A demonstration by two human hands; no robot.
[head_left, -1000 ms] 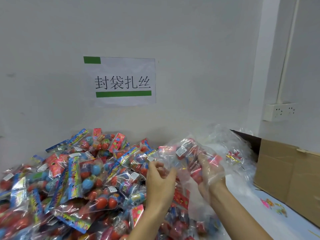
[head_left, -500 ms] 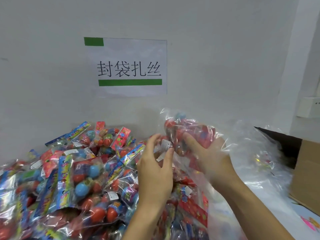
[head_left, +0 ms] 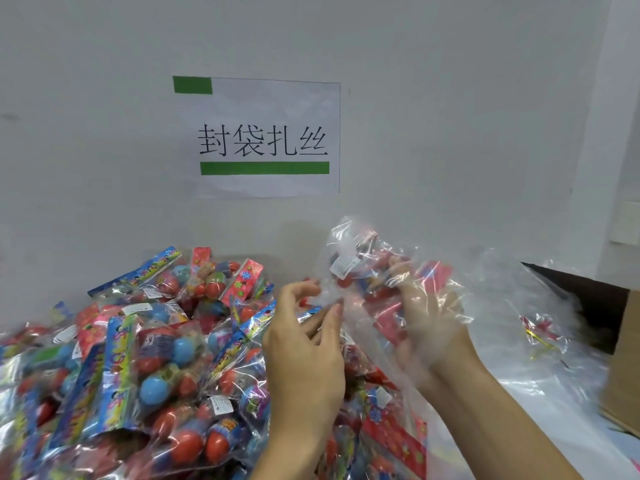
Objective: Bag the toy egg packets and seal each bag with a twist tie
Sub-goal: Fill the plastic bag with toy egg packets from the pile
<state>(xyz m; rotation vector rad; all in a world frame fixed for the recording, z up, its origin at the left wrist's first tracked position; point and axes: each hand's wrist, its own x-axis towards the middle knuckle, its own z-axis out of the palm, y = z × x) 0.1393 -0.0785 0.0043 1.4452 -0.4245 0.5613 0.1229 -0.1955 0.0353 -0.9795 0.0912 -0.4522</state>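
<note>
Right hand point(head_left: 426, 317) blurred inside clear bag point(head_left: 391, 271), gripping toy egg packets point(head_left: 377, 282); left hand point(head_left: 304, 344) pinches bag edge, centre frame. Packet pile point(head_left: 138, 358) cut off lower left.

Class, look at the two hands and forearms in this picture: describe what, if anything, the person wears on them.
Both are bare. The left hand shows no glove, ring, watch or sleeve along its visible forearm. The right hand is seen partly through clear plastic film, slightly blurred; no glove, jewellery or sleeve shows on it or its forearm either.
</note>
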